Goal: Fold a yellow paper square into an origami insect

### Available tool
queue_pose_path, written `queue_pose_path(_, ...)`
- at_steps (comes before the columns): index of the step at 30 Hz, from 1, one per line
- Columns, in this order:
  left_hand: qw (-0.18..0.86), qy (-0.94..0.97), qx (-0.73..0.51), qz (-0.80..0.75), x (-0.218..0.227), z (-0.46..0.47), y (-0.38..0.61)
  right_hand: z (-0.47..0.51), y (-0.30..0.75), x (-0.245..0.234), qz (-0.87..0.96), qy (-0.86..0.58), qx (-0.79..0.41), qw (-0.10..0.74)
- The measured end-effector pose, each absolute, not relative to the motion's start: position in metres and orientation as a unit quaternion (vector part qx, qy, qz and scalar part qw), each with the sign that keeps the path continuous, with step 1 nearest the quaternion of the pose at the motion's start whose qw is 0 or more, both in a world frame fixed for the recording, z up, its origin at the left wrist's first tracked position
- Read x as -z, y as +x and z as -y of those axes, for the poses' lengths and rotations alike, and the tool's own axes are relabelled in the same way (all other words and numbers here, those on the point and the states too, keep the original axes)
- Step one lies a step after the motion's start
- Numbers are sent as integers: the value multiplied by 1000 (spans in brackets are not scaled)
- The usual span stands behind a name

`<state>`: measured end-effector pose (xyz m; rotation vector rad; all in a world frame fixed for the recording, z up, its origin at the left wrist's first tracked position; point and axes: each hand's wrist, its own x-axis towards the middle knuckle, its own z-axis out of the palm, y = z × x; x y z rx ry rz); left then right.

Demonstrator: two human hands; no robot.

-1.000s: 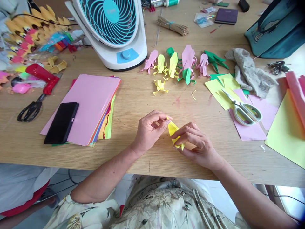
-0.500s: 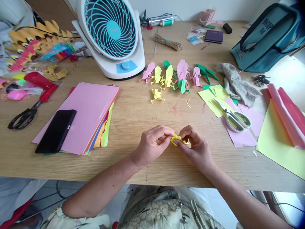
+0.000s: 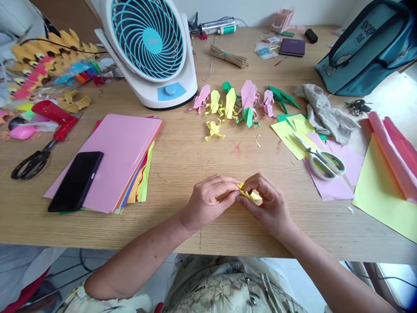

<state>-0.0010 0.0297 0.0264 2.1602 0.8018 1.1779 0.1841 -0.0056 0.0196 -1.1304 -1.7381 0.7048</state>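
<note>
Between my two hands, just above the near part of the table, is a small folded yellow paper piece [image 3: 254,198]. My left hand [image 3: 211,198] pinches its left end between thumb and fingertips. On the other side, my right hand [image 3: 265,195] grips its body, the thumb below and the bent fingers above. My fingers hide much of the paper. Beyond the hands stands a group of folded paper frogs, among them a yellow one [image 3: 214,130] nearest me, a large pink one [image 3: 249,95] and a green one [image 3: 282,98].
A fan [image 3: 153,48] stands at the back left. A phone [image 3: 76,180] lies on a stack of coloured paper [image 3: 127,139]. On the right are scissors [image 3: 325,164] over paper pieces, a grey cloth [image 3: 327,113] and a teal bag [image 3: 361,56]. Red-handled tool [image 3: 58,117] and black-handled scissors [image 3: 31,165] lie left.
The yellow paper piece has turned in my fingers, and more of its right end shows below my right hand. My left fingertips have shifted slightly right along it.
</note>
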Motion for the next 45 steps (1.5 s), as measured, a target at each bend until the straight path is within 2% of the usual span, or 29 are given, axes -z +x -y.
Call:
queue_pose_path(16, 269, 800, -439, -307, -27, -30, -1, 7, 187, -23, 678, -468, -298, 482)
queue_pose_path(34, 335, 747, -442, -368, -30, -22, 2, 8, 185, -22, 677, -473, -294, 481)
queue_pose_path(45, 291, 769, -435, -366, -31, -24, 0, 7, 185, -20, 688, -471, -282, 475)
